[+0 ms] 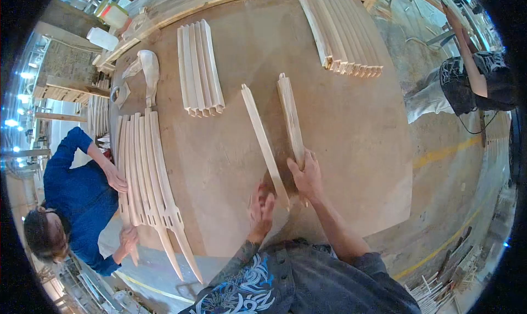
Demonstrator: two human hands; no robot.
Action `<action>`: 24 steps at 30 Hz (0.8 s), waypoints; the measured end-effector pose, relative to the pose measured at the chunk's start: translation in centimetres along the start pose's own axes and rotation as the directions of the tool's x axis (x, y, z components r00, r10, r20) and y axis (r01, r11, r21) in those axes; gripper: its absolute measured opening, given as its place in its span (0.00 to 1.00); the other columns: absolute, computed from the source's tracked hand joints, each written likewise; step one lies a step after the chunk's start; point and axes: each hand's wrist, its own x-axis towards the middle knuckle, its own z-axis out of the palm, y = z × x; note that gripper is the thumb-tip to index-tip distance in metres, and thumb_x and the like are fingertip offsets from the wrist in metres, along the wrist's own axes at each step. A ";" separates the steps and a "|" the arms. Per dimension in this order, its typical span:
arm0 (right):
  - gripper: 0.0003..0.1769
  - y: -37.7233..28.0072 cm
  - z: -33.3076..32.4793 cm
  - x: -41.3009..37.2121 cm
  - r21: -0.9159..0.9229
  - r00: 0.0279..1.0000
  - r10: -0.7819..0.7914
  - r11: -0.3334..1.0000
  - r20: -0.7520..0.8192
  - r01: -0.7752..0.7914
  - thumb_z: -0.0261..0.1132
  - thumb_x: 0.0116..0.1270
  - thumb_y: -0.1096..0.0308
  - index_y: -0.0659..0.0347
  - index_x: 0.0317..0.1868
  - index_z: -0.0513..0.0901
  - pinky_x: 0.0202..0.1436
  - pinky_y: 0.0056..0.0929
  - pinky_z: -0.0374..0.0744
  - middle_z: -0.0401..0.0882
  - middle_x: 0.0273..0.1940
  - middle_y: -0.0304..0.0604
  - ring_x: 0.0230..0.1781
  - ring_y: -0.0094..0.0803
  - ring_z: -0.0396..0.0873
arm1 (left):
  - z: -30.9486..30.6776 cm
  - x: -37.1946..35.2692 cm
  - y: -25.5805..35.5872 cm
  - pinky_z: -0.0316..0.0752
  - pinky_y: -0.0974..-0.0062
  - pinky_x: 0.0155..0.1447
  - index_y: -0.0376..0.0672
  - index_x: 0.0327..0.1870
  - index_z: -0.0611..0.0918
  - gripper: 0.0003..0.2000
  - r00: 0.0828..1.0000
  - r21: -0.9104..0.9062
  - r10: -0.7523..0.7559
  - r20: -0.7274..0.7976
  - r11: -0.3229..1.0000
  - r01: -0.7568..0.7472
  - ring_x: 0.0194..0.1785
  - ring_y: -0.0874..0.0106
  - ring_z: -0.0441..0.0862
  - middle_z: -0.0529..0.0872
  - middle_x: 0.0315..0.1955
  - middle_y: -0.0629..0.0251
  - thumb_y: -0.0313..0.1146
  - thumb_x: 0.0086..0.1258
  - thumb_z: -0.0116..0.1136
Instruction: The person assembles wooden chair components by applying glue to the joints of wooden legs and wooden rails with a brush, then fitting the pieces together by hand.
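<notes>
On the near-middle part of the big brown table (357,165), 2 wooden pieces lie pointing away from the person, approx side by side w/ a gap btwn them. The R one, call it the grooved piece (291,116), has its near end in the right hand (307,176): thumb on the L side, fingers round the R, so that hand is clamped on it. The other, the plain strip (263,141), runs at a slant, far end to the L, near end coming down btwn the two hands.

The left hand (261,209) is just L of the strip's near end, fingers a bit curled and loosely apart, not closed on anything. Can't tell if a fingertip touches the strip. Hands are apart from each other, w/ the strip's end in the space btwn.

Further up the table, past the strip and to the L, there's a small row of wooden pieces (200,69) set snug together. A bigger row of wooden pieces (343,36) sits at the far R, well apart from both hands.

Over on the L side, long curved slats (147,165) lie next to each other, and a co-worker in blue (82,176) has both hands on/by them. White crumpled thing (149,75) beyond those, prob. cloth or paper, can't tell. Another person (477,80) is off the R side.
</notes>
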 end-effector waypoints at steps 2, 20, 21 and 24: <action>0.34 -0.3 0.6 0.2 0.003 0.998 0.039 0.999 0.049 -0.039 0.64 0.68 0.54 0.65 0.68 0.70 0.68 0.45 0.68 0.72 0.62 0.57 0.64 0.53 0.71 | 0.4 2.3 1.9 0.71 0.64 0.66 0.35 0.72 0.66 0.29 0.998 -0.101 0.054 0.045 0.994 -0.049 0.66 0.59 0.75 0.74 0.66 0.48 0.48 0.79 0.45; 0.44 -1.1 2.8 -2.3 -0.256 0.993 -0.108 0.962 -0.056 0.091 0.70 0.58 0.47 0.60 0.70 0.67 0.64 0.46 0.72 0.73 0.60 0.55 0.61 0.52 0.72 | 1.7 10.3 0.5 0.72 0.68 0.64 0.36 0.68 0.74 0.29 0.975 -0.565 0.005 0.220 0.816 0.124 0.60 0.63 0.80 0.81 0.60 0.57 0.53 0.80 0.42; 0.44 -0.9 3.1 -2.2 -0.254 0.993 -0.106 0.963 -0.052 0.089 0.70 0.58 0.47 0.60 0.70 0.67 0.64 0.46 0.72 0.73 0.60 0.55 0.61 0.52 0.72 | 1.1 12.1 -0.3 0.74 0.67 0.58 0.38 0.61 0.78 0.26 0.978 -0.160 0.202 -0.050 0.965 -0.207 0.56 0.62 0.82 0.83 0.55 0.55 0.52 0.77 0.49; 0.46 -0.5 3.6 -1.8 -0.254 0.993 -0.091 0.965 -0.079 0.069 0.73 0.54 0.51 0.58 0.71 0.66 0.64 0.45 0.72 0.73 0.61 0.53 0.62 0.50 0.71 | -2.6 18.2 3.7 0.76 0.61 0.43 0.43 0.44 0.84 0.17 0.794 0.283 0.338 -0.506 0.934 -0.217 0.45 0.58 0.85 0.87 0.40 0.53 0.49 0.68 0.62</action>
